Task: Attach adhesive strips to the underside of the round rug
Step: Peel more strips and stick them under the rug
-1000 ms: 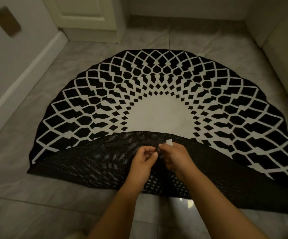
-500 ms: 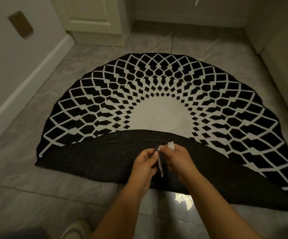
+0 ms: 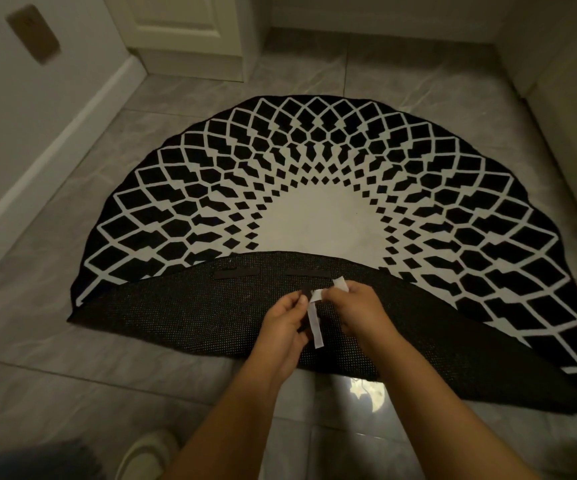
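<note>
Step in hand: peeling backing off fresh strip. Left hand (image 3: 285, 322) pinches dark strip (image 3: 306, 291) at top end; right hand (image 3: 361, 311) pinches white liner (image 3: 316, 325), loose tail hanging between hands. Rug (image 3: 314, 188) folded over, underside (image 3: 183, 313) right beneath hands. Two stuck strips (image 3: 236, 273) just beyond fingertips. Strip's lower part dark on dark, hard to tell, probably behind left palm. Next: pull liner fully free, avoid touching glue, press strip flat on underside.

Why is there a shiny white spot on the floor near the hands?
In the head view, the dim room's light glares off the glossy grey floor tile beside the folded black-and-white round rug; the brown wall plate looks motion-blurred.
</note>
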Motion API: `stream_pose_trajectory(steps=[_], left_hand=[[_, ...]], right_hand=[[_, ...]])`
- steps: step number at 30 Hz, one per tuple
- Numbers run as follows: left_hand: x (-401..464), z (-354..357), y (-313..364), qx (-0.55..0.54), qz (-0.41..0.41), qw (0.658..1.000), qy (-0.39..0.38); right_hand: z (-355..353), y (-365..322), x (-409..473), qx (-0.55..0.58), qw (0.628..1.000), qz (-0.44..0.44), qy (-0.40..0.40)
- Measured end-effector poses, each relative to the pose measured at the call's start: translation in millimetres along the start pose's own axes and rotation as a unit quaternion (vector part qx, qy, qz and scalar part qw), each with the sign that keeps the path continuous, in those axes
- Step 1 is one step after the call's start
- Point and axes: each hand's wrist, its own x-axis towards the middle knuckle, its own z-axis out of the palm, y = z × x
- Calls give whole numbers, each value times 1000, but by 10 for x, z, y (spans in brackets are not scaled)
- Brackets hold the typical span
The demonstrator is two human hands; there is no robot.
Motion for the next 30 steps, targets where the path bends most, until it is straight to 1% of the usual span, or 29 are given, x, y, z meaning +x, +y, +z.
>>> stream_pose_trajectory(steps=[3, 6, 11, 15, 17, 19, 23, 28, 30], left_hand=[[3, 1, 4, -19, 4, 1000, 11], [-6, 9, 8, -17, 6, 1000, -4], [-20, 53, -34, 29, 14, 999, -19], [-15, 59, -77, 62, 17, 998, -20], [-16, 65, -93, 39, 15, 999, -20], [-24, 73, -95, -7, 16, 999, -26], [-38, 76, -107, -78, 11, 997, -25], [-16, 43, -146, -129, 5, 991, 25], [-9, 30, -155, -160, 5, 986, 37]], right_hand=[[5, 17, -3, 29, 1000, 3, -3], [15, 18, -30, 62, 998, -1, -9], [49, 37, -55, 41, 998, -38, -3], [61, 56, -36, 49, 998, -45, 3], [61, 73, -26, 68, 996, -47, 15], [64, 84, -35, 110, 993, -43, 10], [70, 74, -64, 189, 982, -14, 13], [55, 49, -19, 265, 962, -30, 60], [34, 39, -5, 278, 957, -36, 76]])
